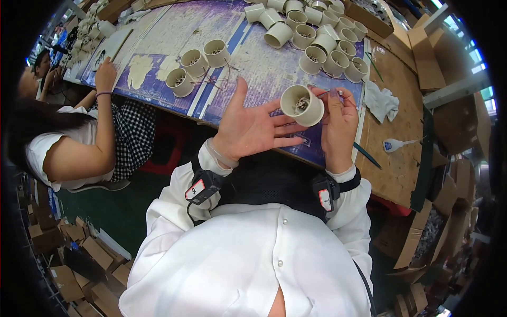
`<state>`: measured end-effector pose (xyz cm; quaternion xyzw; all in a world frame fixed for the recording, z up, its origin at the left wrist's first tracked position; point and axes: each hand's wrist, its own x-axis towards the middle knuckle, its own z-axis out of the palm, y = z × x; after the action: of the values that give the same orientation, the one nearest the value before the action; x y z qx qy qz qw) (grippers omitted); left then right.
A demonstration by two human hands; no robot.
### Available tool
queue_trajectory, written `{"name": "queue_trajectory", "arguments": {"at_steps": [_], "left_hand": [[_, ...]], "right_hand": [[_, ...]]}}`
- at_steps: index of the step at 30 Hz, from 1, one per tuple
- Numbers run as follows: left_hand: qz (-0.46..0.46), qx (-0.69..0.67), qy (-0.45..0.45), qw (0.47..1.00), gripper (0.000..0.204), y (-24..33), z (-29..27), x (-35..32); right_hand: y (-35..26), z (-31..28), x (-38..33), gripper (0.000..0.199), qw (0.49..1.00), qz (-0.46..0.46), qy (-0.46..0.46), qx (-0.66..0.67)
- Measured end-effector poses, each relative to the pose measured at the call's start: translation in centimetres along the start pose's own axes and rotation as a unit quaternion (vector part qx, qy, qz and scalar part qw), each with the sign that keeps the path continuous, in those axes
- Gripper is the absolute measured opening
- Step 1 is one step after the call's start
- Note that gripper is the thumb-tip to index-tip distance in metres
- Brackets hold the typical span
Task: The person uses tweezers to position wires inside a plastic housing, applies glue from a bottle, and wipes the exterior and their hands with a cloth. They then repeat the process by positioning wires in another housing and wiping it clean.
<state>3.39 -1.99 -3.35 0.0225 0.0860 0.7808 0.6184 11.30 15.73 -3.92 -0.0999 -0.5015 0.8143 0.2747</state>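
A cream plastic cup-shaped housing (pixel 302 105) is held above the near edge of the counter (pixel 396 158), its open mouth tilted up toward the camera so that the small metal parts inside can be seen. It is supported on the fingertips of the left hand (pixel 252 127), which is spread flat, palm up, rather than clamped. The right hand (pixel 338 122) is closed beside the rim, with a thin wire pinched between its fingers. Three similar housings (pixel 196 63) are set apart at the left with wires trailing; many more (pixel 317 31) are clustered farther back. A white cloth (pixel 381 101) lies at the right.
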Motion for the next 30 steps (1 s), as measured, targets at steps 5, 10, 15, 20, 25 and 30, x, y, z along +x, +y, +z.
{"name": "queue_trajectory", "arguments": {"at_steps": [5, 10, 15, 20, 25, 30], "left_hand": [[0.028, 0.017, 0.020, 0.999, 0.101, 0.0, -0.2, 0.3], [0.183, 0.276, 0.138, 0.933, 0.085, 0.6, -1.9, -1.0], [0.260, 0.629, 0.172, 0.712, 0.066, 0.7, -1.2, -0.7], [0.199, 0.762, 0.213, 0.579, 0.060, 0.6, -0.3, 0.9], [0.236, 0.845, 0.199, 0.437, 0.060, 0.4, -0.1, 2.7], [0.308, 0.860, 0.144, 0.381, 0.059, 0.9, 0.5, 2.3]], "right_hand": [[0.1, -0.9, 1.1, 0.017, 0.997, 0.010, 0.064, 0.047], [1.5, -0.8, 1.3, 0.015, 0.972, -0.008, -0.017, -0.233], [5.1, 0.6, 2.0, 0.027, 0.993, 0.119, -0.005, 0.019], [4.2, -0.8, 3.0, 0.029, 0.986, 0.164, 0.001, -0.020], [0.6, -4.0, 2.4, 0.031, 0.900, 0.002, -0.040, -0.435], [-6.7, -7.3, 4.9, 0.028, 0.533, -0.174, 0.142, -0.816]]}}
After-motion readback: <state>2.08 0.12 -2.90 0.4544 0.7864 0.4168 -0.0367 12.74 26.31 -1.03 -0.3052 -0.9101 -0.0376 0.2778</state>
